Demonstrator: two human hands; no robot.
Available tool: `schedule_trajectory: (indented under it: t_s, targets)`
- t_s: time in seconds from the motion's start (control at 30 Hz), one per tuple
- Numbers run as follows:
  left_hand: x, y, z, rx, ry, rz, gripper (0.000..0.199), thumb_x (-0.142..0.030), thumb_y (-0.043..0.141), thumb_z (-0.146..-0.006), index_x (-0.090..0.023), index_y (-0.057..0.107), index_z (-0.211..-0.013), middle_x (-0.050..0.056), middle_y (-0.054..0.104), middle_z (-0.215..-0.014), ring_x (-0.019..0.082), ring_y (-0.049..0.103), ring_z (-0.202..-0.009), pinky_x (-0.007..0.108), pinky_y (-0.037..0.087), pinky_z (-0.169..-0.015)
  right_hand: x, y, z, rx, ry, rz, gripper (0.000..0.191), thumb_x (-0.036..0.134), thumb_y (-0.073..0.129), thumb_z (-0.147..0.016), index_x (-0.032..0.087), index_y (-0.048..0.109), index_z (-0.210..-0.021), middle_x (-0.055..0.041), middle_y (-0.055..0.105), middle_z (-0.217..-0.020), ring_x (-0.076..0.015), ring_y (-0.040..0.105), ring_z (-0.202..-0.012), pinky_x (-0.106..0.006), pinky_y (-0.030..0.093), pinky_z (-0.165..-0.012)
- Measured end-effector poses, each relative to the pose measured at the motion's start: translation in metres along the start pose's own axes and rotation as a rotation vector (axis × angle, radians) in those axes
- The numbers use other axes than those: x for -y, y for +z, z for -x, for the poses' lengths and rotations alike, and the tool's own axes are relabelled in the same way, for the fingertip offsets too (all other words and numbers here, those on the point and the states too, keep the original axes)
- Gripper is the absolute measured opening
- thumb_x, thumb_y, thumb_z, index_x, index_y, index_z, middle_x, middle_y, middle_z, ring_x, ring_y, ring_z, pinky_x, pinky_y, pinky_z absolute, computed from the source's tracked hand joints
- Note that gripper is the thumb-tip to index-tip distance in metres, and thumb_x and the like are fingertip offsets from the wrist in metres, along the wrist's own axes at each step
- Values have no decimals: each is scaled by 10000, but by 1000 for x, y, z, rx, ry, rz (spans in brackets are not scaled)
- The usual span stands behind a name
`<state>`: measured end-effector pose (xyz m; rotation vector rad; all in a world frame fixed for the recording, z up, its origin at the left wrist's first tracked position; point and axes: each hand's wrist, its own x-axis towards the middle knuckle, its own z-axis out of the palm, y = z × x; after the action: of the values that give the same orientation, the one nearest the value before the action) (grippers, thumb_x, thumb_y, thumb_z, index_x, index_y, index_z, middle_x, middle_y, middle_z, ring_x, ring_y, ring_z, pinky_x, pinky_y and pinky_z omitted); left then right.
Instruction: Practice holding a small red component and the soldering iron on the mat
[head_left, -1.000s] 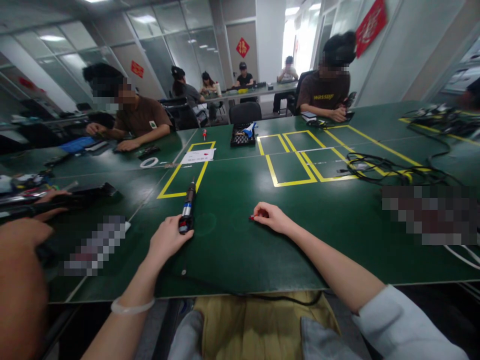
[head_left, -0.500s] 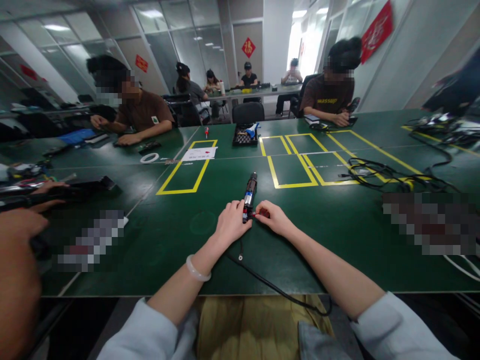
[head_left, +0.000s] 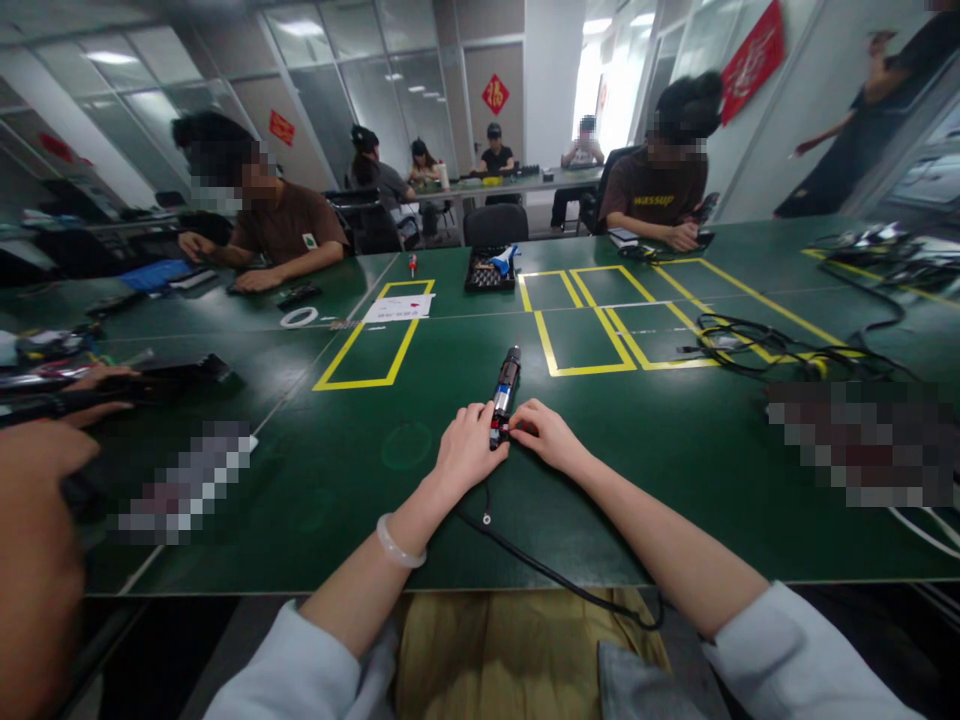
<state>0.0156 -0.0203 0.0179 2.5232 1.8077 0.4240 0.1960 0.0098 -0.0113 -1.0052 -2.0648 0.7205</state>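
Note:
A dark cylindrical tool (head_left: 505, 383) with a silver and blue middle lies on the green table, its tip pointing away from me. My left hand (head_left: 469, 447) is closed round the tool's near end from the left. At that same end, on the right side, my right hand (head_left: 546, 437) pinches at a small red part; what exactly lies between the fingertips is too small to tell. A black cable (head_left: 551, 573) runs from under my left hand over the table's front edge. A thin wire with a ring terminal (head_left: 487, 519) hangs out beside it.
Yellow tape rectangles (head_left: 589, 373) mark the table beyond the tool. A black tray (head_left: 490, 270) stands at the back. Coiled cables (head_left: 739, 345) lie at the right. At the left a person's arm (head_left: 37, 470) reaches in; other people sit across the table.
The tool and both my hands have shifted slightly to the right. A standing person at the far right has come further into view.

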Motion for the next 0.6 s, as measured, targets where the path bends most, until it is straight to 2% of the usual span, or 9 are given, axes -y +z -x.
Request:
schedule_trajectory:
  t_s: [0.2, 0.4, 0.6]
  targets:
    - [-1, 2, 1, -16, 12, -56, 635, -432, 577, -789, -171, 400, -1339, 132, 529, -1198, 272, 489, -1053, 364, 415, -856, 5, -2, 1, -12, 12, -9, 91, 173, 593, -842, 182, 683, -845, -19, 579, -767, -125, 525, -650, -253, 412, -641]
    - [-10, 1, -5, -43, -1, -144, 585, -454, 466, -863, -118, 412, -1338, 159, 550, -1110, 282, 500, -1003, 383, 381, -821, 9, -3, 1, -11, 4, -11, 108, 201, 589, -856, 179, 693, -839, -31, 610, -780, -133, 543, -670, -263, 423, -663]
    - [-5, -1, -10, -45, 16, -156, 593, -460, 489, -852, -135, 421, -1342, 152, 550, -1069, 288, 498, -1001, 401, 350, -856, 5, -5, 2, 18, -42, -60, 139, 212, 576, -869, 198, 696, -938, -49, 569, -926, -142, 555, -783, -276, 452, -753]
